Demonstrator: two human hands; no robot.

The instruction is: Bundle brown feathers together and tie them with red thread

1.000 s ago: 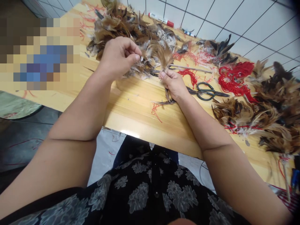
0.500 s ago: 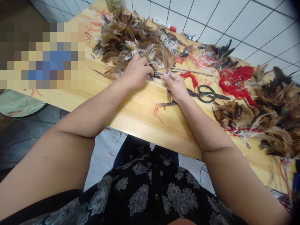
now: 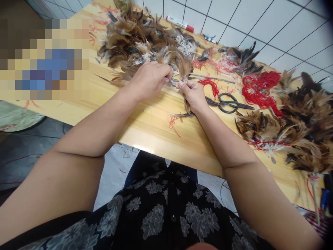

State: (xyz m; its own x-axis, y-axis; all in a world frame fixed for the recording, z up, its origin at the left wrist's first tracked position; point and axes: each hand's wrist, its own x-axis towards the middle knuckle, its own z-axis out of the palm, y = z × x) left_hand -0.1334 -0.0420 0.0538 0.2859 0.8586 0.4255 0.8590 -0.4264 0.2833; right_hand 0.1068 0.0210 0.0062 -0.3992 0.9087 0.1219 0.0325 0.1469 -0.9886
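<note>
My right hand [image 3: 193,94] is closed in a pinch around the base of a small bunch of brown feathers [image 3: 183,64], whose tips curl upward. More dark feather ends [image 3: 186,108] hang below that hand. Close beside it, my left hand [image 3: 152,79] has its fingers curled together at the near edge of a big heap of brown and white feathers [image 3: 140,31]. What those fingers hold, if anything, is hidden. A thin stick [image 3: 213,77] lies just behind my right hand, and black-handled scissors [image 3: 230,103] rest to its right.
Red string [image 3: 261,90] lies in a tangle on the wooden table [image 3: 156,128]. Feather bunches [image 3: 309,118], some tied with red string, cover the right side. A red-capped marker [image 3: 179,24] lies along the tiled wall [image 3: 249,21]. The upper left is pixelated.
My left fingers have lifted slightly and curled in from the feathers beside my right hand. My right hand keeps its pinch on the bunch. The whole view has shifted a little.
</note>
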